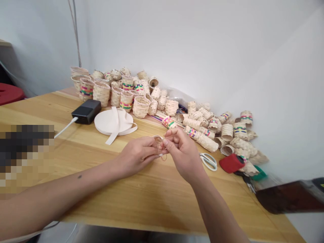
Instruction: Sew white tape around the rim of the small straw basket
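Observation:
Near the middle of the wooden table (152, 206), my left hand (138, 155) is closed around a small woven basket (158, 140), whose open top faces up and toward my right hand. My right hand (181, 152) pinches at the basket's rim with thumb and forefinger, its other fingers curled. A thin reddish thread (164, 158) loops below the fingertips. What the right fingertips grip is too small to make out. White-handled scissors (209, 162) lie just right of my right hand. A roll of cream ribbon (111, 122) rests behind my left hand.
Several woven baskets (141, 107) are piled along the wall. A black box (86, 111) with a white cable stands at the left. A red object (231, 163) lies right of the scissors, and a dark device (288, 197) is at the right edge.

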`<state>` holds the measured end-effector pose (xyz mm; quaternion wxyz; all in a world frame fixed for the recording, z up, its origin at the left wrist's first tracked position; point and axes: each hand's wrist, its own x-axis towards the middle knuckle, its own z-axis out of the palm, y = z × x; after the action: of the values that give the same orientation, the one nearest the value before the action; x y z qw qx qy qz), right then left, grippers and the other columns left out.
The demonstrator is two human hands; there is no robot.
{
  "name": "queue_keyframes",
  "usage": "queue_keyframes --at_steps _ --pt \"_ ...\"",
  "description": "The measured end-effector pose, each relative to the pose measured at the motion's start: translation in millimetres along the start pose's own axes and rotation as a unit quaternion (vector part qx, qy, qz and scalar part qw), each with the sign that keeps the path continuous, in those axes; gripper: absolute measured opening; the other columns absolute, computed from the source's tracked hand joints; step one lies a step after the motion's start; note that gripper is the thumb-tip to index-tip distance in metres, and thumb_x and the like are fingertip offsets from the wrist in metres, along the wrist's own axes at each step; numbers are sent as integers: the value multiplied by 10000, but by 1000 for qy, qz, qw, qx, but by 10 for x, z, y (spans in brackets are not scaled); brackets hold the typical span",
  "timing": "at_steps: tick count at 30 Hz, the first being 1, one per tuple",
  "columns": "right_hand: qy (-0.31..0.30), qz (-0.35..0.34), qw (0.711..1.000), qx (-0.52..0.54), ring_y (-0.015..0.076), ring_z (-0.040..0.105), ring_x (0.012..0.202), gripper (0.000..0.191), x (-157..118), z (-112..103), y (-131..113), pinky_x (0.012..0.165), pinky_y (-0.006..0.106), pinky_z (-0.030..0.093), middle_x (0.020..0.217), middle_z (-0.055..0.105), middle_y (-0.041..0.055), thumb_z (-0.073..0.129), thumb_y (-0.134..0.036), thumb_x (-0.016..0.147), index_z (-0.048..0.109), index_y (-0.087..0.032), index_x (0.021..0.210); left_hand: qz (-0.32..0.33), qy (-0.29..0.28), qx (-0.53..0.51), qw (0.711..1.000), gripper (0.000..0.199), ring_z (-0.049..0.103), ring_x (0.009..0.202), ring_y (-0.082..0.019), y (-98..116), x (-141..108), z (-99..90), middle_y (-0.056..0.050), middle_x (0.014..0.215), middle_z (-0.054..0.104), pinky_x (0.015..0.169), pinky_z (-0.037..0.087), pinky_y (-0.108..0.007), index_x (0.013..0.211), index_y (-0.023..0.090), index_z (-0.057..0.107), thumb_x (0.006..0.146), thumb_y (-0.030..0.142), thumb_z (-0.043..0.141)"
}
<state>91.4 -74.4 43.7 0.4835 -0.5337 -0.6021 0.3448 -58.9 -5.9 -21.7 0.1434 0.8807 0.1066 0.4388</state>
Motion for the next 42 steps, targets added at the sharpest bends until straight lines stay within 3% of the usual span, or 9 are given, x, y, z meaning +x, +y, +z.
queue_keyframes --at_steps 7,12,17,25,28,31,37,42 --pt "-28 -22 999 -38 144 623 677 65 112 27 -168 634 278 495 718 637 -33 519 -187 849 495 -225 896 -23 7 -24 999 193 567 702 -124 16 49 -46 -34 768 602 600 397 -205 847 153 711 922 210 541" --pt "-31 -73 994 -79 129 623 662 83 196 61 -352 622 256 488 701 629 -48 509 -158 854 521 -219 908 -25 2 -24 999 220 611 779 -158 2 30 -30 -70 854 661 664 440 -233 775 143 706 909 200 542" --pt "-57 -74 991 -97 126 632 656 103 248 109 -388 603 241 480 702 638 -47 492 -151 847 521 -220 918 -45 -16 -3 999 231 607 792 -180 -27 14 -35 -74 849 658 683 446 -261 773 149 713 904 204 531" --pt "-49 -110 976 -179 114 614 657 147 163 186 -650 600 227 447 693 621 -59 512 -86 822 570 -214 862 -69 -2 -15 998 227 604 792 -181 -56 13 -72 -54 830 660 681 439 -262 741 144 689 888 198 524" --pt "-45 -127 980 -146 112 623 657 136 118 101 -714 612 230 475 680 616 -66 523 -102 835 575 -222 871 -100 2 -41 994 163 608 802 -171 -26 44 -119 -40 876 673 688 440 -255 813 169 720 874 206 573" --pt "-13 -121 990 -70 123 650 686 83 76 -41 -636 644 251 529 704 638 -52 551 -172 854 575 -227 913 -125 -10 -73 989 120 604 792 -150 -4 75 -142 -20 861 670 693 439 -237 846 193 728 865 197 610" --pt "115 -93 989 2 133 667 685 123 -131 -250 -266 659 280 586 713 662 -24 639 -273 834 584 -213 925 -136 -40 -88 986 151 563 715 -115 11 98 -126 6 835 667 640 408 -203 960 186 683 825 131 644" --pt "203 -80 975 40 139 669 683 146 -299 -336 -75 640 289 601 702 664 -22 674 -293 817 590 -214 908 -137 -62 -101 983 65 554 692 -122 20 99 -133 -3 784 651 628 402 -214 841 158 648 859 206 607"
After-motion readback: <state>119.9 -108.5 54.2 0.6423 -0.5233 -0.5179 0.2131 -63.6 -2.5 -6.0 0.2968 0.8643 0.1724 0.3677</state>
